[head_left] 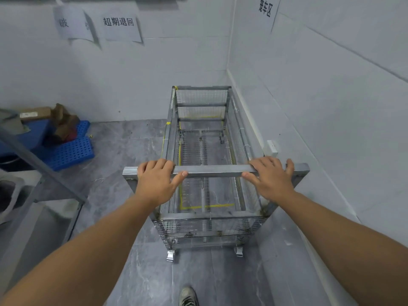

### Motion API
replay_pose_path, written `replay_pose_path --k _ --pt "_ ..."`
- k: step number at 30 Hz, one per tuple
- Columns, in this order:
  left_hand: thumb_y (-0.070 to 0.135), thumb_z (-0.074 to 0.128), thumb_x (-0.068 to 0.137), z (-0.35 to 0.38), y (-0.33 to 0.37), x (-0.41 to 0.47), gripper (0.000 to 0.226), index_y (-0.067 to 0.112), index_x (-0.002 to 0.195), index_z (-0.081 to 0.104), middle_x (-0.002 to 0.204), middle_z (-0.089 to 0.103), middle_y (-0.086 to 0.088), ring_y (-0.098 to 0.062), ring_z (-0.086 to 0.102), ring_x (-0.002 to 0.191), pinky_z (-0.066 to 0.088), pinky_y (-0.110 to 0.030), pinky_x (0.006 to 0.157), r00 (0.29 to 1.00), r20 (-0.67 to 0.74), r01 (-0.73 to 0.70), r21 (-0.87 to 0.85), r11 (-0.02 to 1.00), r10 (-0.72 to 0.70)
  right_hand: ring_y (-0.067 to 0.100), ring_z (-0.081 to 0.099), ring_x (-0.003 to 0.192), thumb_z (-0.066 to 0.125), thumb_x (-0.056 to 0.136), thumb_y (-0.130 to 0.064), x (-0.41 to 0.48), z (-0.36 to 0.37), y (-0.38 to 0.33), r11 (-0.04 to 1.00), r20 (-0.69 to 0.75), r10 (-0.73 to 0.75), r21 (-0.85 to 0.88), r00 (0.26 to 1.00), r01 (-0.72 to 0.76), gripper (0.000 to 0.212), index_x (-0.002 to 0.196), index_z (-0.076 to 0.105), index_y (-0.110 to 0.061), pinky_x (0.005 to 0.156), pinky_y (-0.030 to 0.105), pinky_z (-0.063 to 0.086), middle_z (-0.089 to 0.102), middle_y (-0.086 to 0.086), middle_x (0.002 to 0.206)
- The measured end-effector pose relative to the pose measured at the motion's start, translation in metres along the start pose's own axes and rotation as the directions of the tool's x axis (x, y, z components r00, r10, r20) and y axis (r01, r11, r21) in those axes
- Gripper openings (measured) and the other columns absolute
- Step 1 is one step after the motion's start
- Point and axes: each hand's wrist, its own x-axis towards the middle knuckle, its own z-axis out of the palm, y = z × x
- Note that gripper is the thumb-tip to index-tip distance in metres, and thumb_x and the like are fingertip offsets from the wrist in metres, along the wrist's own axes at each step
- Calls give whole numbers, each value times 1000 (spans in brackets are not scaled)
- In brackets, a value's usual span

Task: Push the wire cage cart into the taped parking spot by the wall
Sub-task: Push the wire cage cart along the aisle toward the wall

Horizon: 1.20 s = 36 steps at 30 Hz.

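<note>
The wire cage cart is a tall grey metal frame with mesh sides on small casters, standing lengthwise in the corner along the right wall. Yellow tape lines show on the floor through its mesh bottom. My left hand wraps the near top rail at its left end, thumb under the bar. At the right end of the same rail, my right hand rests with fingers spread over the bar. The cart's far end is close to the back wall.
The right wall runs close beside the cart, with a white socket. A blue perforated pallet with cardboard boxes lies at the left. A metal shelf frame stands at the near left. My shoe is on the grey tile floor.
</note>
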Motion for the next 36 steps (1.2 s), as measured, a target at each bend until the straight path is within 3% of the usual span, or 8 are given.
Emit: replay_pose_path --k 7,14,21,36 --pt "72 19 89 11 -6 59 65 24 105 59 105 60 5 -23 50 105 19 -39 98 999 -41 -15 -26 1000 14 19 35 132 11 84 -77 60 -1 9 999 8 16 -44 1000 -16 70 130 48 -39 112 61 4 50 -11 137" --pt "73 16 88 17 -8 111 68 24 109 58 106 59 4 -23 49 103 21 -41 100 1000 -11 -5 2 1000 5 24 41 124 -2 79 -82 114 4 20 997 -7 15 -76 1000 -16 81 125 48 -39 112 62 8 53 -8 127" --pt "76 10 83 22 -5 167 78 22 111 59 112 59 2 -26 48 110 20 -42 100 998 36 53 15 998 -53 25 42 121 8 81 -78 172 0 34 997 16 -19 -70 1000 20 71 120 50 -36 110 61 10 54 -5 123" --pt "74 17 87 41 15 260 71 23 114 56 115 58 0 -26 46 111 22 -43 100 993 62 100 39 994 -102 26 40 120 21 89 -73 271 -2 80 995 34 -87 -44 996 88 55 116 51 -35 109 62 9 54 -5 120"
